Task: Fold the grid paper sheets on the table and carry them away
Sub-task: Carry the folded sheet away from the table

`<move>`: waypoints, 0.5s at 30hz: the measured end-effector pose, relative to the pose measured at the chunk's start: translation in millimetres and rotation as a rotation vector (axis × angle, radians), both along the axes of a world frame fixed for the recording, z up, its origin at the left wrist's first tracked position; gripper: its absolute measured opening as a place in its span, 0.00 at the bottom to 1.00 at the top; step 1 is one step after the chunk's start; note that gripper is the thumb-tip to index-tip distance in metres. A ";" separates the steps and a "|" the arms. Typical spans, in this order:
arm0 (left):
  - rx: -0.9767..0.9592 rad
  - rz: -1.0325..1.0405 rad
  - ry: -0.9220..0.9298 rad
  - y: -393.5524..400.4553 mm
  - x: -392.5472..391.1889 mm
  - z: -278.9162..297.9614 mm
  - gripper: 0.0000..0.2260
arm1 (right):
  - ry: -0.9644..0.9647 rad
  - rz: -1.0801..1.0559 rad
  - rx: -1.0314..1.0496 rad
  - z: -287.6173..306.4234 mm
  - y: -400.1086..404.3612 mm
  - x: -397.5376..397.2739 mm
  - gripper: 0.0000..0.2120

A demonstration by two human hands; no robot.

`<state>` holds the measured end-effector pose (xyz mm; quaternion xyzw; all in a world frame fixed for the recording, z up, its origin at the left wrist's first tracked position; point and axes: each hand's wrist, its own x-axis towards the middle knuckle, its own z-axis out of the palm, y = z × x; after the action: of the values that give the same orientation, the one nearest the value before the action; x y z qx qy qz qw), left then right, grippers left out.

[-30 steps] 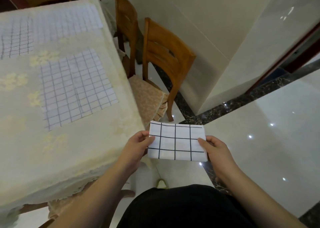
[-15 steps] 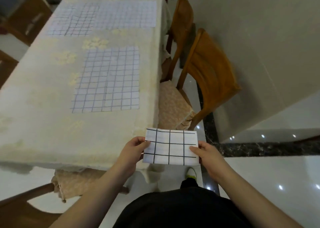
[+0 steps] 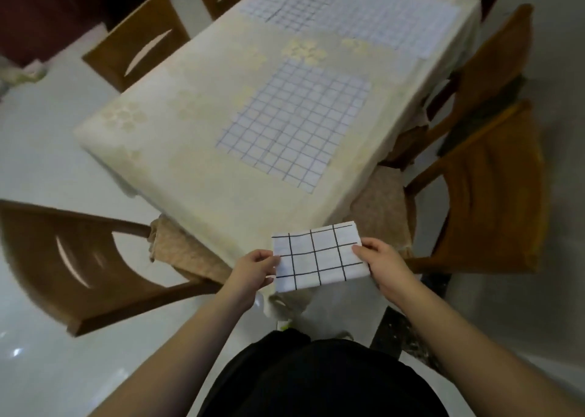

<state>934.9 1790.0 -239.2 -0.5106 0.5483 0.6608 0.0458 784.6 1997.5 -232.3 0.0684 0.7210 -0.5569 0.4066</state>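
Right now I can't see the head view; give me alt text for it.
Both hands, left hand and right hand, hold a folded grid sheet by its short edges, just off the near corner of the cloth-covered table. One unfolded grid sheet lies flat mid-table and more grid paper at the far end; wooden chairs surround it.

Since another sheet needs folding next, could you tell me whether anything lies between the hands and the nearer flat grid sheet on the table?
Nothing visible does, but both hands hold the folded sheet; bare tablecloth leads to the flat sheet.
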 end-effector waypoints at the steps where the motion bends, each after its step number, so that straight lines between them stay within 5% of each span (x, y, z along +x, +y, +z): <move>1: 0.013 0.023 -0.016 -1.3 2.7 -5.6 0.04 | 0.014 0.040 0.011 -3.7 -8.4 -5.8 0.06; 15: 0.089 0.135 -0.069 -35.9 9.3 -55.5 0.04 | 0.446 0.453 0.368 -39.9 -108.0 -49.9 0.12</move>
<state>944.1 1754.0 -294.6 -0.5661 0.4809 0.6681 0.0426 734.7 1889.6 -272.3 -0.1442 0.8768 -0.3149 0.3335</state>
